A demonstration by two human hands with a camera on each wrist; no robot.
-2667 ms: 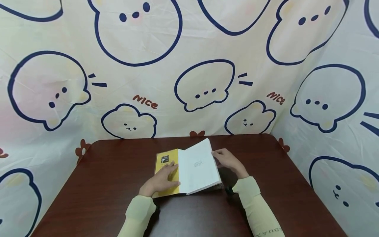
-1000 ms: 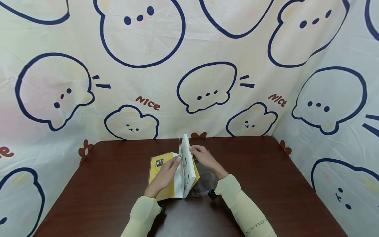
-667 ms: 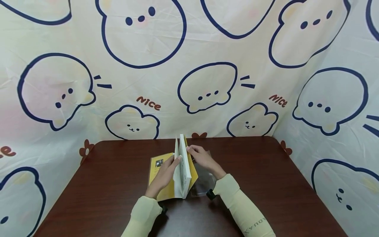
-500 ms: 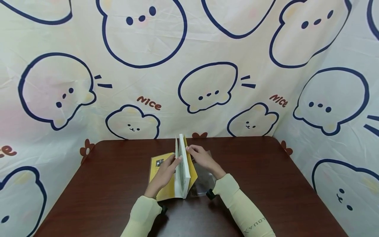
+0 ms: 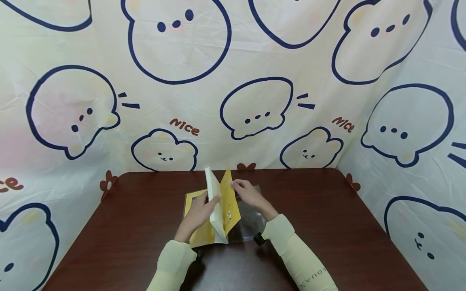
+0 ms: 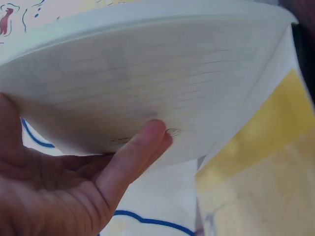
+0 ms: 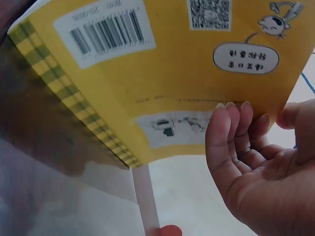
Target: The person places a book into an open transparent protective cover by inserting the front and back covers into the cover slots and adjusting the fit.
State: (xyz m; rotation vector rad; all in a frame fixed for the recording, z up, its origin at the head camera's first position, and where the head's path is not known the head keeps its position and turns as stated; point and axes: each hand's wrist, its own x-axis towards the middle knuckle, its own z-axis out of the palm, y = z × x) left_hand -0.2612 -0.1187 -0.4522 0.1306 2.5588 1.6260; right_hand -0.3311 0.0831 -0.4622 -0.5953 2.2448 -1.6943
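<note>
A yellow-covered book (image 5: pixel 216 206) stands partly open on the table in the head view, its white page block tilted left. My left hand (image 5: pixel 198 214) holds that page block, thumb on the near side; in the left wrist view the page block (image 6: pixel 147 83) lies between thumb and fingers. My right hand (image 5: pixel 251 197) pinches the outer edge of the yellow back cover (image 5: pixel 230 204). In the right wrist view this cover (image 7: pixel 123 88) shows a barcode, and my right fingers (image 7: pixel 220 128) lie on its outside. The front cover lies on the left, partly behind my left hand.
A clear plastic sheet (image 5: pixel 251 222) lies on the dark brown table (image 5: pixel 145 218) beside the book, under my right wrist. A cartoon-printed cloth (image 5: pixel 204 101) hangs behind the table and along its sides.
The book's pages have been turned from right to left, and the block now leans left in my left hand. The back cover has come away from the pages, held by my right hand.
</note>
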